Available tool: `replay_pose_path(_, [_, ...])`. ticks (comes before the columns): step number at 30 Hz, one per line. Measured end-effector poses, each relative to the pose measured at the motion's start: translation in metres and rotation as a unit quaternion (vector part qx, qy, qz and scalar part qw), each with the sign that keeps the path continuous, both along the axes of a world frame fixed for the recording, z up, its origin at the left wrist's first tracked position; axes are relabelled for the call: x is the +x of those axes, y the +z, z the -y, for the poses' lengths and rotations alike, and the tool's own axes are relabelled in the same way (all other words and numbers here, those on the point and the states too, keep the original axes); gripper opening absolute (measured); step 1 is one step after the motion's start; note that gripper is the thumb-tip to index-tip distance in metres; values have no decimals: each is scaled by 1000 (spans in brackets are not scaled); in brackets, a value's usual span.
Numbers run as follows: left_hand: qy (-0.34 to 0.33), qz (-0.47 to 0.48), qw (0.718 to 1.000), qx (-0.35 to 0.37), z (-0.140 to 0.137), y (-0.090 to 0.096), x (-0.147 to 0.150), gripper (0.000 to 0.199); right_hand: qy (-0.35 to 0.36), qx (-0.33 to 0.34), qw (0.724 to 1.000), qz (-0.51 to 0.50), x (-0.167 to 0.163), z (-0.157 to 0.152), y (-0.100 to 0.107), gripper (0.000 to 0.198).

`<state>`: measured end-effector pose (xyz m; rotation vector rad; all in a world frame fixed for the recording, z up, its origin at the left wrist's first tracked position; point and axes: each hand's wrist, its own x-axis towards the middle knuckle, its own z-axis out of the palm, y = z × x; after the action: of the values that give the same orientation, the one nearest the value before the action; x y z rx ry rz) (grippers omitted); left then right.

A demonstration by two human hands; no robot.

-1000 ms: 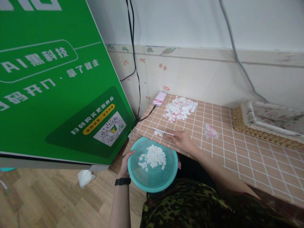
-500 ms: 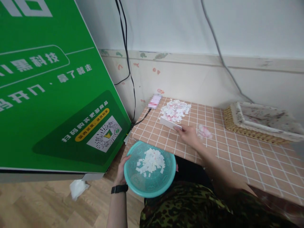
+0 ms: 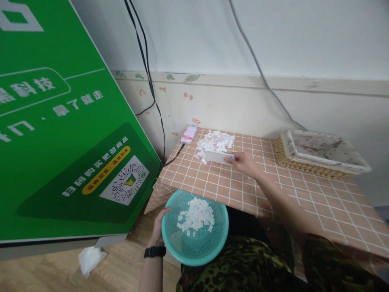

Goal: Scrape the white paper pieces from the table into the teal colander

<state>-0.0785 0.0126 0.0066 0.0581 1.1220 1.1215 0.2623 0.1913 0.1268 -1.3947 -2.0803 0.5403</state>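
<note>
My left hand grips the left rim of a turquoise plastic colander, which I hold below the table's front edge. A loose heap of small white paper scraps lies inside it. On the table, my right hand pinches the right end of a flat white card, standing on its long edge. The card touches the near side of a pile of white and pinkish paper scraps and hides part of it.
A checked brown cloth covers the table. At its back right stands a cloth-lined wicker basket. A pixelated pink item lies by the wall, near black cables. A green printed panel rises on the left; a white bag lies on the floor.
The card has shifted right relative to the pile, with some scraps now at its left end. A pinkish clump seen beside my right hand no longer shows. My view has turned slightly right.
</note>
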Motion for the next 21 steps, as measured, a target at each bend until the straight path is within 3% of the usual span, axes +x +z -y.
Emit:
replay_pose_path(7, [-36, 38, 999, 5, -1, -15, 33, 19, 58, -22, 998, 30, 11, -14, 28, 31])
replay_pose_path(12, [-40, 44, 998, -1, 1, -31, 59, 15, 141, -54, 989, 8, 11, -28, 24, 30])
replay_pose_path(17, [-45, 18, 997, -52, 3, -24, 80, 17, 167, -104, 980, 15, 25, -44, 28, 21])
replay_pose_path(21, [-36, -7, 997, -68, 0, -14, 87, 27, 159, -110, 981, -12, 27, -51, 31, 25])
